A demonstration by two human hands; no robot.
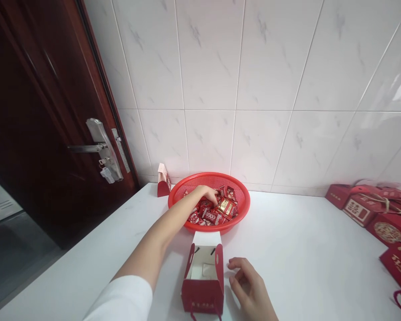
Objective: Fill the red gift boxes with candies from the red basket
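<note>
My left hand (209,195) reaches into a red plastic basket (177,196) of wrapped candies (211,216). Its visible fingers are apart among the wrappers, the tips partly hidden, and no candy shows in its grip. In front of the basket stands a red gift box (203,294), its top open and its white inner flap raised toward the basket rim. Inside, a small pale piece (209,270) lies on the white bottom. My right hand (249,285) hovers or rests just right of the box, fingers curled loosely and apart from the thumb, holding nothing.
A small red and pink box (163,180) stands behind the basket's left side, near the tiled wall (210,142). Several closed red gift boxes (384,223) crowd the table's right side. At the left is a dark wooden door (50,111) with a metal handle (87,148) and keys.
</note>
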